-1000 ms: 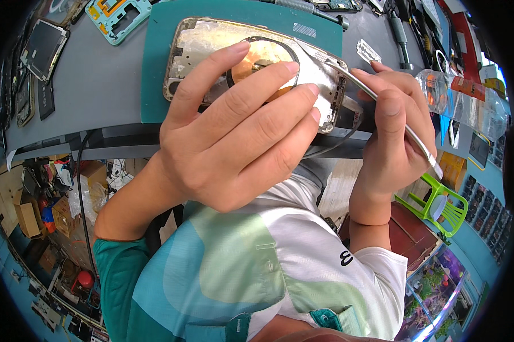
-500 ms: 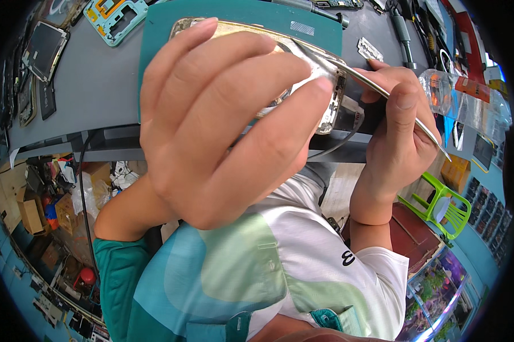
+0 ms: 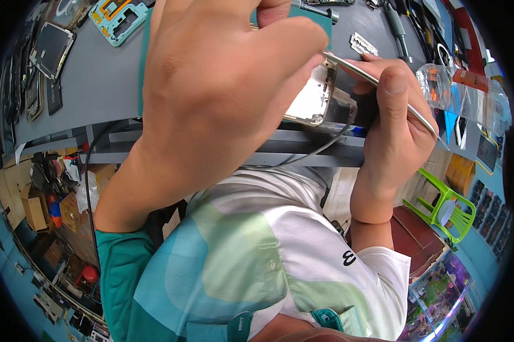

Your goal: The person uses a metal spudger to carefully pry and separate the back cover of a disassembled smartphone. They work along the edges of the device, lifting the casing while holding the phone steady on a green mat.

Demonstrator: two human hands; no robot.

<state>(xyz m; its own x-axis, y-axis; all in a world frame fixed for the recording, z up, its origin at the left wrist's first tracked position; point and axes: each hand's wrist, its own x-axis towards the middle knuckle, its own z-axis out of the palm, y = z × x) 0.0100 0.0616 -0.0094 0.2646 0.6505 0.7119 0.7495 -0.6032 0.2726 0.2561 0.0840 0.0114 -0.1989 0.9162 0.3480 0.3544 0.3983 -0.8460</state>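
My right hand [image 3: 396, 119] is closed around a slim silver pry tool [image 3: 359, 73], its rear end sticking out past the palm. Facing it, my left hand [image 3: 211, 80] is raised over the bench with thumb and forefinger brought together. The tool's front end meets those fingertips, and whatever they pinch is hidden. Beneath the left hand lies a phone frame [image 3: 319, 94] with a gold-coloured rim, mostly covered by the hand. It rests on a green mat [image 3: 325, 21], of which only edges show.
A razor blade [image 3: 364, 44] and a grey-handled screwdriver [image 3: 398, 31] lie beyond my right hand. A clear plastic bag [image 3: 482, 97] is at the right. A light blue phone frame [image 3: 117, 25] and a phone screen [image 3: 53, 50] lie at the left. A grey cable [image 3: 325, 149] hangs over the bench edge.
My left hand has moved up and away over the frame, and its fingers have drawn together at the tool's front end. The right hand keeps its hold, nearly still.
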